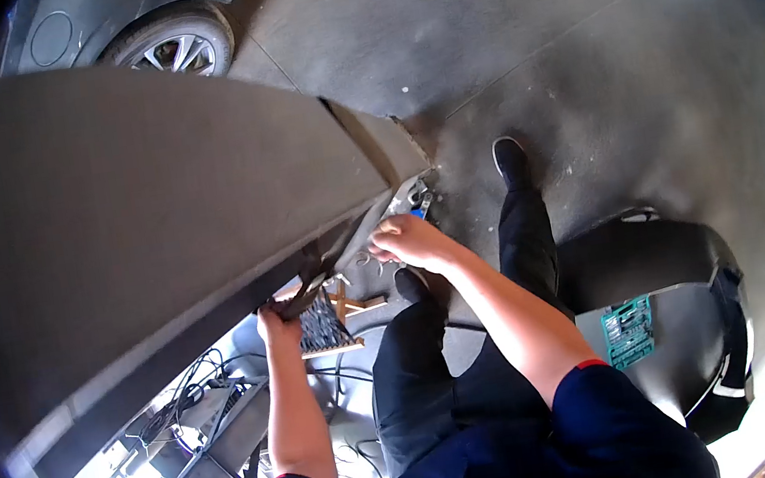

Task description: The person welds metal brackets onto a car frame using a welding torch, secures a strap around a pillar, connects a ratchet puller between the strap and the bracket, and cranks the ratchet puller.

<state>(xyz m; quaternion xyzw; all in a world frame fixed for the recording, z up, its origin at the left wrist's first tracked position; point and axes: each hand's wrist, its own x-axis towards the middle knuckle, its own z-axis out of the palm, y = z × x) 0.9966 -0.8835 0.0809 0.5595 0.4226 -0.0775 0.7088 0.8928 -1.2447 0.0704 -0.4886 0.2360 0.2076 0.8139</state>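
Note:
A large flat dark grey panel (159,182) fills the left of the view, with its near edge running in front of me. My left hand (280,327) is closed around a dark, curved, strap-like piece (305,297) under that edge; its exact kind is unclear. My right hand (407,240) is held near the panel's right corner with its fingers curled in. What those fingers hold, if anything, is hidden. Just beyond it are small blue and metal items (419,200).
A wooden stool with a dark woven seat (321,324) stands below my left hand. Black cables (194,393) hang at lower left. A teal tool case (630,333) and a big black curved car part (639,257) lie on the right. A car wheel (180,50) stands at top left.

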